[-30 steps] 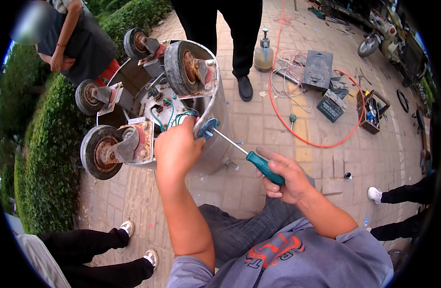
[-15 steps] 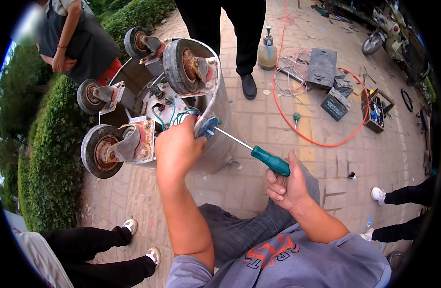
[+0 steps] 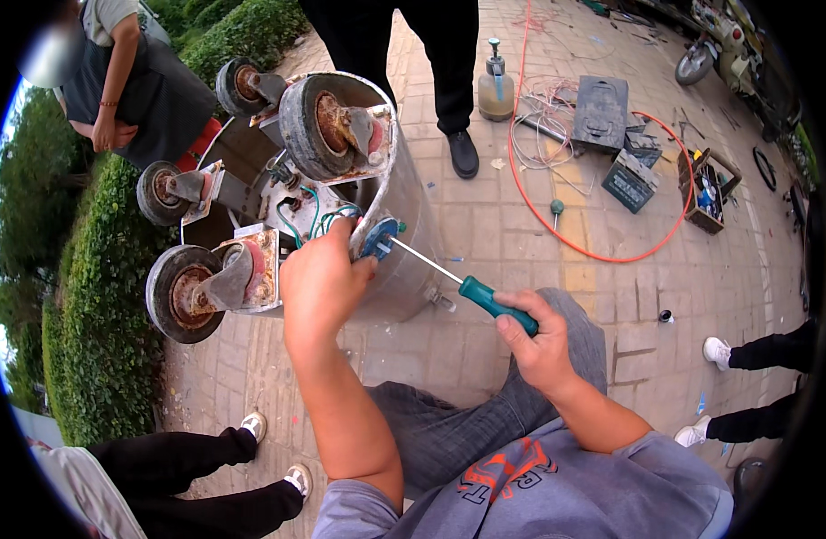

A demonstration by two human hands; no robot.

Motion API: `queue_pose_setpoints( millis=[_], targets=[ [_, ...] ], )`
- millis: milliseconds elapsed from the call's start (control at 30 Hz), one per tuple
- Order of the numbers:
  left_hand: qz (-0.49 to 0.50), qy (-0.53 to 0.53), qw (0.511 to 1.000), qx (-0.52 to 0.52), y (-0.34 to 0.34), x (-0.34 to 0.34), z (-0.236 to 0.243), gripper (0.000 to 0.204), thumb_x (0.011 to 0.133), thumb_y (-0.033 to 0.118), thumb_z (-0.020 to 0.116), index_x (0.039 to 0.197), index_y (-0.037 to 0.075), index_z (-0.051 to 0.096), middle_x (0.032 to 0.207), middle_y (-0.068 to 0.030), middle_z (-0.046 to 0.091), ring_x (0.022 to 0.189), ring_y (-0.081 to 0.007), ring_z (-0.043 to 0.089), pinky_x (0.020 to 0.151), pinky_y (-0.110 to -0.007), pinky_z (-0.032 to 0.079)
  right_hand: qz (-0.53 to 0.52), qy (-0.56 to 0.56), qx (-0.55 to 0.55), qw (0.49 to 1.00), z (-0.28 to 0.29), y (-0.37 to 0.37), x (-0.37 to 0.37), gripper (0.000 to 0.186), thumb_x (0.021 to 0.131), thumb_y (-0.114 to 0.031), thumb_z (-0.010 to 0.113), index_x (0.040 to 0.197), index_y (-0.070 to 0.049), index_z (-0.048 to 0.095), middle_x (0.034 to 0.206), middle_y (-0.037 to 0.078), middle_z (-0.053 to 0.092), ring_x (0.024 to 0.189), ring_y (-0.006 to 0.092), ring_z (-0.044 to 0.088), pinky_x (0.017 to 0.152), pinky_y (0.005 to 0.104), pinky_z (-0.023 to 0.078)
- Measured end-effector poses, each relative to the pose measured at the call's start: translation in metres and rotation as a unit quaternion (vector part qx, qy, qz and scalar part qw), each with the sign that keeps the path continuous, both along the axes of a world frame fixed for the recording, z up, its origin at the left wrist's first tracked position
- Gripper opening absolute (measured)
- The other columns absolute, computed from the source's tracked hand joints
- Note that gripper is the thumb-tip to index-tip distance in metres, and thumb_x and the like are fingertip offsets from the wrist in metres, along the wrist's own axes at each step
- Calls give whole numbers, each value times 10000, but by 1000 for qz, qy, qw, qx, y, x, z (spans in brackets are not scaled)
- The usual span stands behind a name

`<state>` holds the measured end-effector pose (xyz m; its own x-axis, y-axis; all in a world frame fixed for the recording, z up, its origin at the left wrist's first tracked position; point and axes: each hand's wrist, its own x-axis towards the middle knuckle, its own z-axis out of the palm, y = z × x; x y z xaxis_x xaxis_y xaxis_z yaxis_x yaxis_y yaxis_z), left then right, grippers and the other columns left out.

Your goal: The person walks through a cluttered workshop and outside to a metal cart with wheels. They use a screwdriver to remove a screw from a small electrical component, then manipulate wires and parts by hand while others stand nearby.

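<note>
Leafy hedge (image 3: 98, 305) bordered the paved walkway (image 3: 665, 386) at far left. Near it stood a pale metal drum (image 3: 404, 278), rusty caster wheels (image 3: 184, 292) fixed around its rim and green wires (image 3: 311, 214) inside. The person's left hand (image 3: 323, 278) reached to the near rim with bent fingers; whether they gripped anything could not be told. Just right of it, a blue disc (image 3: 380, 239) sat against the drum's side, met by the tip of a screwdriver (image 3: 496, 306). The right hand (image 3: 536, 340) was wrapped around its green handle. Farther right, an orange hose (image 3: 602, 259) curved around a dark battery (image 3: 629, 182).
</note>
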<state>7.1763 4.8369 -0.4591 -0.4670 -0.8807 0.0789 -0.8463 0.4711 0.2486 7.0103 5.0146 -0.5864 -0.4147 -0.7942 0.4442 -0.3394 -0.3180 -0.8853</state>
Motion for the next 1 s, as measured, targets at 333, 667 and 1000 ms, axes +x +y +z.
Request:
queue_pose_setpoints(
  millis=[333,667,1000],
  targets=[
    [3,5,1000,-1,0,-1,-1,427,683,194,730,1071,47,629,806,-212,671,805,-399,647,719,-467,494,28,-233,56,970,5,9,7,376,981,-261,565,1262,-14,524,854,60,556,553,89,457,523,226,399],
    [8,-14,1000,8,-2,3,1,454,683,240,696,1076,26,622,806,-211,672,808,-391,652,738,-465,495,314,-549,251,733,34,-11,-16,492,1032,-401,388,1286,14,460,848,127,589,584,191,561,514,344,484],
    [-7,9,1000,-9,0,-2,-2,371,662,179,729,979,28,609,795,-211,671,815,-408,642,724,-484,492,398,-292,397,774,53,-91,-44,376,985,-324,509,1076,25,617,728,69,580,580,140,546,536,314,493]
  ],
)
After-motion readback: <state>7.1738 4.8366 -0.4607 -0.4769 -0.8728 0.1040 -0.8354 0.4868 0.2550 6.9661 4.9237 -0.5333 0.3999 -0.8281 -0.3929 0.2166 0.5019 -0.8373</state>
